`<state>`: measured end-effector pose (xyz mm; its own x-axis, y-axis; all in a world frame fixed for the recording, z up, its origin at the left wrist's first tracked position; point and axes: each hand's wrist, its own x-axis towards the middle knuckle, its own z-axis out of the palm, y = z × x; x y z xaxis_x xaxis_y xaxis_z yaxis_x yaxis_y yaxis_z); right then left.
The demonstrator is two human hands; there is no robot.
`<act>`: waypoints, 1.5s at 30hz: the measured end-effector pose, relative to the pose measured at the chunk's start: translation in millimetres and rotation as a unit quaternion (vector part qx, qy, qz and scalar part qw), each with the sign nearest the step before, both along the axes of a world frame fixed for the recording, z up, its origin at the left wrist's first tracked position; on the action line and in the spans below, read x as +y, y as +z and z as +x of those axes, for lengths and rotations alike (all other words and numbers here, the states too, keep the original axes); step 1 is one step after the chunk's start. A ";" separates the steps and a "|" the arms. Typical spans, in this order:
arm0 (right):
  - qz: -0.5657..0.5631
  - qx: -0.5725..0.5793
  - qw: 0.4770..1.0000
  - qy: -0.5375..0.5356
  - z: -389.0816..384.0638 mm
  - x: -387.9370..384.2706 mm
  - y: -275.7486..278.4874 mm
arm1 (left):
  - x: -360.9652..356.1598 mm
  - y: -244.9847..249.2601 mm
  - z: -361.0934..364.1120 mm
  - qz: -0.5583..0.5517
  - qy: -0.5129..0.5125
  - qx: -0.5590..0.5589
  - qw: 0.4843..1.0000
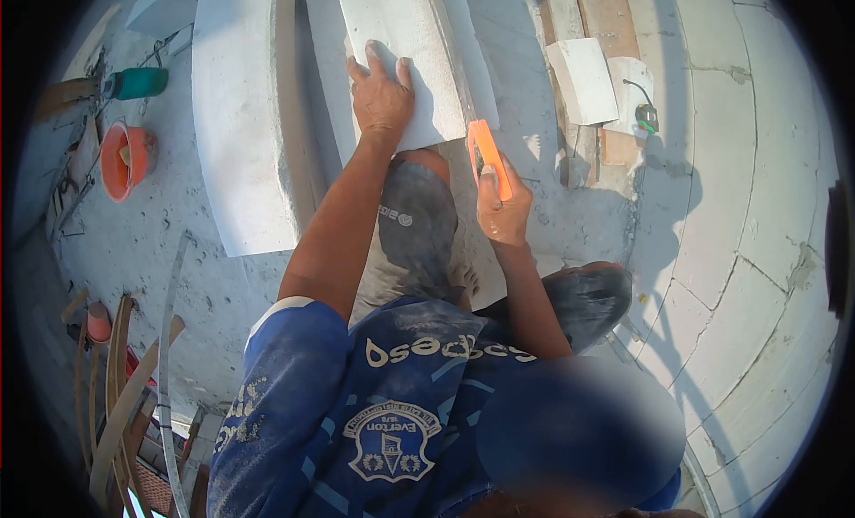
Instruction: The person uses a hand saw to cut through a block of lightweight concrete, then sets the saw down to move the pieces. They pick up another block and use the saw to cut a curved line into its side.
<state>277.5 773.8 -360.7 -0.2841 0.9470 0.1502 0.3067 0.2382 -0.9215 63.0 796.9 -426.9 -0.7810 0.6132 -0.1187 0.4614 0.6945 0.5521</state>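
My left hand point(383, 95) lies with fingers spread on the top face of a long white block point(427, 81), pressing near its close end. In my right hand point(505, 211) is the orange handle of a handsaw point(482, 148), with fingers wrapped around the grip. Its thin blade runs away from me along the right edge of the block, and most of it is hard to make out. My dusty knee point(417, 215) is just below the block's close end.
Another long white block point(245, 117) stands to the left. An orange bucket point(116, 166) and a green bottle point(141, 82) are farther left. On the right, a small white block point(583, 80) and a tape measure point(646, 118) lie on planks. Wooden strips point(116, 411) lean at lower left.
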 end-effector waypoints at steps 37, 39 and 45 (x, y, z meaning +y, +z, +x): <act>-0.092 -0.066 0.993 0.027 -37.1 42.3 21.0 | 0.9 4.3 -0.2 0.033 -0.010 -0.006 0.999; -0.039 -0.021 0.999 0.016 6.7 -2.9 -16.8 | 4.7 2.4 -3.3 0.035 -0.004 -0.003 0.999; -0.050 -0.099 0.993 0.027 -67.8 77.1 8.7 | 2.6 -0.3 -1.9 0.030 0.010 -0.011 0.999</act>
